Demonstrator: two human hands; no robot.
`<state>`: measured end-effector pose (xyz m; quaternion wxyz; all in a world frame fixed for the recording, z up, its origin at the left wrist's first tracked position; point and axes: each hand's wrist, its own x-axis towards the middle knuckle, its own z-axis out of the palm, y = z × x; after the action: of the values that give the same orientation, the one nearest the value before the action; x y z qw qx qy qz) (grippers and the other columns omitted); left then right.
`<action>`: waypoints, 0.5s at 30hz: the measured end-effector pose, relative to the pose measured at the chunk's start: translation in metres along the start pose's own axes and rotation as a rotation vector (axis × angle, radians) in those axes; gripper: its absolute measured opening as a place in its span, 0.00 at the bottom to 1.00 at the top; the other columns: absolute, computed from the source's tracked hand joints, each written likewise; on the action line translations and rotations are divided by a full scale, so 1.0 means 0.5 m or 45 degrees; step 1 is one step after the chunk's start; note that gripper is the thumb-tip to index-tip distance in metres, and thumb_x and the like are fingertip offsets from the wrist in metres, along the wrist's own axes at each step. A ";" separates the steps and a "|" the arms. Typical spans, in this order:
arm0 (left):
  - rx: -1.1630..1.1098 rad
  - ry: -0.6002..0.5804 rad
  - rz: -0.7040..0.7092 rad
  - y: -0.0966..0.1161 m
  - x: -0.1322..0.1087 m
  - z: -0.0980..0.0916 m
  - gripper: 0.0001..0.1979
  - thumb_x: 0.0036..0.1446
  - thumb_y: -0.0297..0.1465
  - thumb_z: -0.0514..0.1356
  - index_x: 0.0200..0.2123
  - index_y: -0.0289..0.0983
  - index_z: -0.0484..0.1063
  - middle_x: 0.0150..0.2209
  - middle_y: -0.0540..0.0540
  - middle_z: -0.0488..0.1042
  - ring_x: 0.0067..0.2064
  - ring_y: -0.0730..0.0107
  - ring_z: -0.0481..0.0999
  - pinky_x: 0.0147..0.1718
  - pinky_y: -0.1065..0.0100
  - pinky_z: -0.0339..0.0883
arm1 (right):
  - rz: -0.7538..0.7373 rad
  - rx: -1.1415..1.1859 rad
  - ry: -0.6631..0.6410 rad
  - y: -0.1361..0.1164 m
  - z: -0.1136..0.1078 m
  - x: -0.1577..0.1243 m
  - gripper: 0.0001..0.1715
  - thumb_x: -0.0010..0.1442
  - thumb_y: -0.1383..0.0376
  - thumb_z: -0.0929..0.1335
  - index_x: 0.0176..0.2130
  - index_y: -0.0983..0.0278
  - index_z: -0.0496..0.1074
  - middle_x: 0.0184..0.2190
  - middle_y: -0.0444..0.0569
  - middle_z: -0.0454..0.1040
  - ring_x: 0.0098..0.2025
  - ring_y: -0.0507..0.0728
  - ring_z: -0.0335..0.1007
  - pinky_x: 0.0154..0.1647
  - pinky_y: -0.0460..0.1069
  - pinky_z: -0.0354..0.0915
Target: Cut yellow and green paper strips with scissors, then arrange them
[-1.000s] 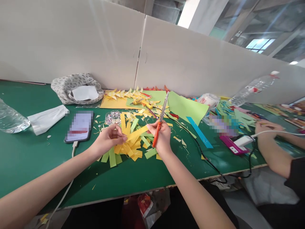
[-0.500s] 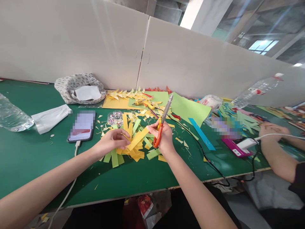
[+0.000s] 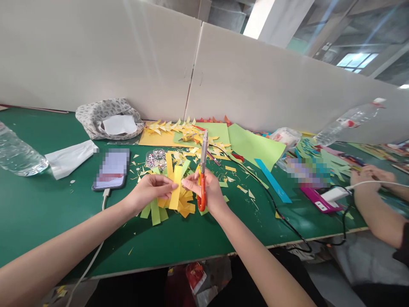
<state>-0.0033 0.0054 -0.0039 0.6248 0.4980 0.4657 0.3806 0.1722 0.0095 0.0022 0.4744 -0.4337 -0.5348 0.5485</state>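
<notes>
Between the fingertips of my left hand [image 3: 156, 187] is a yellow paper strip [image 3: 175, 187], held nearly upright above the pile. My right hand [image 3: 207, 189] grips scissors [image 3: 202, 179] with orange handles, their blades pointing away from me. The thumb of that hand is at the right edge of the strip; whether it presses on it I cannot tell. Below both hands lies a heap of yellow strips [image 3: 187, 207] and green strips [image 3: 155, 213]. A clear case of small sequins [image 3: 156, 159] sits just behind my left hand.
A phone [image 3: 111, 168] on a white cable and a water bottle [image 3: 21, 153] are at left. Green paper sheets [image 3: 255, 145], a yellow glue gun [image 3: 190, 137] and paper scraps lie behind. A black cord and a pink power strip [image 3: 319, 200] are at right, near another person's hands [image 3: 370, 175].
My left hand has closed on the yellow strip, which has turned more upright. My right hand with the scissors has shifted left and slightly down. The other person's hands have moved apart somewhat.
</notes>
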 end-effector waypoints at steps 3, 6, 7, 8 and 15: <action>-0.063 0.075 0.069 -0.004 0.003 -0.003 0.07 0.43 0.35 0.65 0.25 0.38 0.74 0.22 0.52 0.72 0.25 0.79 0.70 0.27 0.77 0.66 | 0.059 -0.087 -0.059 0.011 0.006 -0.003 0.20 0.39 0.62 0.73 0.27 0.61 0.58 0.25 0.40 0.69 0.27 0.51 0.66 0.32 0.49 0.64; -0.076 0.112 0.091 -0.003 0.001 -0.003 0.08 0.43 0.36 0.65 0.26 0.38 0.74 0.21 0.52 0.73 0.25 0.77 0.71 0.28 0.76 0.66 | 0.121 -0.160 -0.098 0.014 0.016 -0.009 0.20 0.38 0.63 0.73 0.27 0.61 0.60 0.25 0.40 0.68 0.25 0.50 0.64 0.28 0.48 0.62; -0.075 0.113 0.094 -0.002 0.001 -0.002 0.08 0.43 0.36 0.65 0.26 0.38 0.74 0.22 0.52 0.73 0.25 0.77 0.71 0.28 0.75 0.67 | 0.134 -0.180 -0.101 0.013 0.019 -0.011 0.19 0.38 0.63 0.73 0.27 0.61 0.60 0.25 0.39 0.68 0.25 0.50 0.64 0.27 0.47 0.62; -0.075 0.111 0.096 -0.001 0.000 -0.002 0.08 0.43 0.36 0.65 0.26 0.38 0.74 0.22 0.52 0.73 0.26 0.77 0.71 0.29 0.75 0.67 | 0.139 -0.198 -0.099 0.012 0.021 -0.013 0.19 0.38 0.64 0.73 0.27 0.61 0.60 0.25 0.39 0.68 0.25 0.50 0.64 0.27 0.47 0.62; -0.152 0.143 0.145 0.001 0.002 -0.006 0.11 0.43 0.35 0.65 0.30 0.36 0.72 0.29 0.49 0.74 0.32 0.73 0.73 0.31 0.72 0.68 | 0.154 -0.297 -0.148 0.005 0.022 -0.019 0.17 0.38 0.64 0.72 0.26 0.62 0.61 0.22 0.39 0.66 0.24 0.50 0.64 0.27 0.47 0.61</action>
<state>-0.0056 0.0074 -0.0037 0.6037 0.4635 0.4473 0.4698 0.1629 -0.0016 0.0001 0.3550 -0.4849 -0.5944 0.5344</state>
